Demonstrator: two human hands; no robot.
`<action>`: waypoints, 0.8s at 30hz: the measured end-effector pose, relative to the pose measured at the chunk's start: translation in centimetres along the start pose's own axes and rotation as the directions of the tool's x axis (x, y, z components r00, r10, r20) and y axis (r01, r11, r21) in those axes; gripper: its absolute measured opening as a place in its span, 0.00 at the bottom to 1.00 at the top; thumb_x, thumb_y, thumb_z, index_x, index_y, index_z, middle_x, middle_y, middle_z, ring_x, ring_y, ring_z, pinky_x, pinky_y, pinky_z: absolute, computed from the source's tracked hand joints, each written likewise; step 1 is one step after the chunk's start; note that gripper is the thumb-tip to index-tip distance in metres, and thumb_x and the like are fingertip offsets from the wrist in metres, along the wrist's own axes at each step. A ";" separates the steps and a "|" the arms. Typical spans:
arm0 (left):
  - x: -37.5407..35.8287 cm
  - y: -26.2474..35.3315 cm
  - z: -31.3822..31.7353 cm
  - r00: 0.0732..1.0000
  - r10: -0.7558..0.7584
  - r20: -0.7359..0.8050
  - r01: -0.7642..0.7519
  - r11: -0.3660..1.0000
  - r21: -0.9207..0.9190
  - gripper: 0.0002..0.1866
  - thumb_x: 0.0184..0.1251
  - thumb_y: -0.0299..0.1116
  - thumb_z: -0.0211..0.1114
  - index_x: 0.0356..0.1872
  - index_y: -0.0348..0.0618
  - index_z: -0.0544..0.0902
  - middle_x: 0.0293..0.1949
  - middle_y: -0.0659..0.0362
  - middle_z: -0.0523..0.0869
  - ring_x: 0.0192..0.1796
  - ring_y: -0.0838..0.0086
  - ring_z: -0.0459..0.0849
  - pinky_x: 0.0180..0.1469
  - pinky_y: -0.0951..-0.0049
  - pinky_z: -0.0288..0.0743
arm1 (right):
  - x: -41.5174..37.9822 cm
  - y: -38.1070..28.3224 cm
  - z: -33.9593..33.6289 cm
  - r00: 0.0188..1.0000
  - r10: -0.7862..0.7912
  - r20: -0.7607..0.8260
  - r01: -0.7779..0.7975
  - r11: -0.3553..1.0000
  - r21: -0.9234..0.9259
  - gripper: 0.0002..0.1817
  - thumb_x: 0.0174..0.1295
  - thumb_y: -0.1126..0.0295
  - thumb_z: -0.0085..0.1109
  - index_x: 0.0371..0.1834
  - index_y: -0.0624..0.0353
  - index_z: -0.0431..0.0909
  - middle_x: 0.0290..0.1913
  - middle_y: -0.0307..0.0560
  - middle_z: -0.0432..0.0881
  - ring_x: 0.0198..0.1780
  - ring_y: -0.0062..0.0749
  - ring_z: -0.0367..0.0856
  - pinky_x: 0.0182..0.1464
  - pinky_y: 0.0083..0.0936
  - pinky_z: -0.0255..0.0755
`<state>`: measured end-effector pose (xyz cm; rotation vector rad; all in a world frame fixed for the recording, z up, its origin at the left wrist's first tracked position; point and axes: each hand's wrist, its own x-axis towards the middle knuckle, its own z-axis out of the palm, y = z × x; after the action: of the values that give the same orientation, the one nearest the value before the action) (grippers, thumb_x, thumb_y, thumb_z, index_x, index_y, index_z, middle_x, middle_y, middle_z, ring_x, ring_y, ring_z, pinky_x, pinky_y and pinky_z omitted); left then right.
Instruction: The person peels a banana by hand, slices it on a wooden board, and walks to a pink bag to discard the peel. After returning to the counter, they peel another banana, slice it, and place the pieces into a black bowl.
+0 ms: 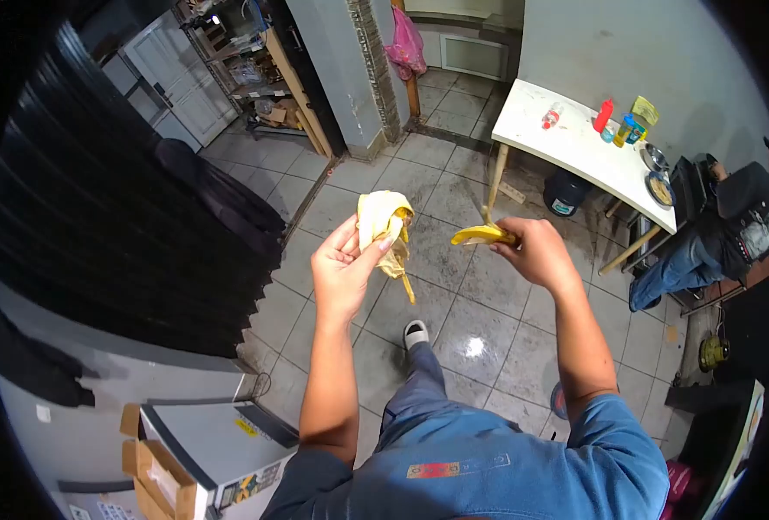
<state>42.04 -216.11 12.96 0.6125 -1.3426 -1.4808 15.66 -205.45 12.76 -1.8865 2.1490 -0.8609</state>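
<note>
My left hand (344, 276) is closed on a crumpled banana peel (377, 218), pinching it between thumb and fingers. The peel's pale inner side faces outward at the top, and a thin yellow end dangles below. To the right and apart from it, my right hand (536, 250) grips a strip of banana peel (482, 235) by one end; its yellow outside is up and its free end points left. Both hands are raised in front of my body, above the tiled floor (471, 286).
A white table (558, 139) at the right carries bottles and plates (659, 188). Beneath it stands a black bucket (566, 195). Another person (705, 247) is at the far right. A black corrugated shutter (116, 208) lines the left, with a grey cabinet (220, 442) and a cardboard box (150, 477) below.
</note>
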 end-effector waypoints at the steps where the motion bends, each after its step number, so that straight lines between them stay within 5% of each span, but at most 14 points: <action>1: 2.5 -0.9 -0.1 1.000 0.009 0.008 -0.009 1.000 0.002 0.27 0.61 0.13 0.64 0.63 0.23 0.71 0.53 0.47 0.84 0.53 0.70 0.85 0.56 0.73 0.79 | 2.1 1.2 0.5 1.000 0.005 0.000 -0.005 1.000 0.003 0.12 0.55 0.67 0.70 0.37 0.60 0.81 0.30 0.54 0.82 0.30 0.48 0.81 0.34 0.35 0.73; 9: 24.3 -5.1 -0.3 0.990 -0.022 0.142 0.029 0.999 -0.043 0.26 0.63 0.15 0.65 0.62 0.21 0.71 0.52 0.48 0.84 0.51 0.72 0.85 0.53 0.75 0.80 | 17.5 8.1 0.6 0.982 0.187 0.015 -0.188 0.982 0.019 0.11 0.55 0.70 0.70 0.37 0.63 0.81 0.26 0.55 0.79 0.25 0.42 0.76 0.31 0.31 0.70; 11: 29.9 -5.8 0.8 0.989 -0.024 0.146 0.031 0.999 -0.042 0.26 0.63 0.16 0.65 0.62 0.21 0.70 0.52 0.48 0.84 0.51 0.72 0.85 0.53 0.75 0.80 | 21.0 9.5 0.1 0.969 0.247 -0.009 -0.246 0.968 0.037 0.11 0.54 0.68 0.70 0.37 0.59 0.84 0.28 0.56 0.82 0.30 0.49 0.82 0.33 0.36 0.73; 16: 42.8 -9.1 3.5 0.981 0.001 0.195 0.010 0.998 -0.056 0.26 0.63 0.15 0.64 0.63 0.22 0.70 0.53 0.48 0.84 0.52 0.73 0.84 0.57 0.75 0.78 | 29.7 15.2 0.8 0.944 0.327 -0.035 -0.327 0.945 0.017 0.11 0.54 0.71 0.70 0.40 0.60 0.85 0.29 0.55 0.83 0.28 0.43 0.82 0.34 0.31 0.74; 21: 55.9 -14.0 5.9 0.965 0.017 0.263 0.014 0.993 -0.114 0.26 0.64 0.14 0.63 0.64 0.22 0.70 0.55 0.48 0.83 0.54 0.72 0.83 0.58 0.75 0.77 | 41.0 23.1 2.4 0.941 0.334 -0.046 -0.327 0.937 0.118 0.10 0.55 0.70 0.70 0.39 0.61 0.84 0.26 0.56 0.81 0.25 0.42 0.80 0.33 0.32 0.73; 24: 62.9 -16.1 7.4 0.983 -0.036 0.178 0.048 0.997 -0.063 0.26 0.64 0.15 0.63 0.63 0.22 0.70 0.55 0.49 0.83 0.54 0.73 0.83 0.57 0.76 0.77 | 49.0 27.1 2.4 0.957 0.287 -0.046 -0.281 0.954 0.107 0.10 0.55 0.70 0.70 0.40 0.61 0.85 0.26 0.56 0.82 0.26 0.42 0.81 0.33 0.31 0.73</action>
<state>7.08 -271.28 15.29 0.4776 -1.4160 -1.6392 -16.05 -251.51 9.25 -1.4741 2.2906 -0.9539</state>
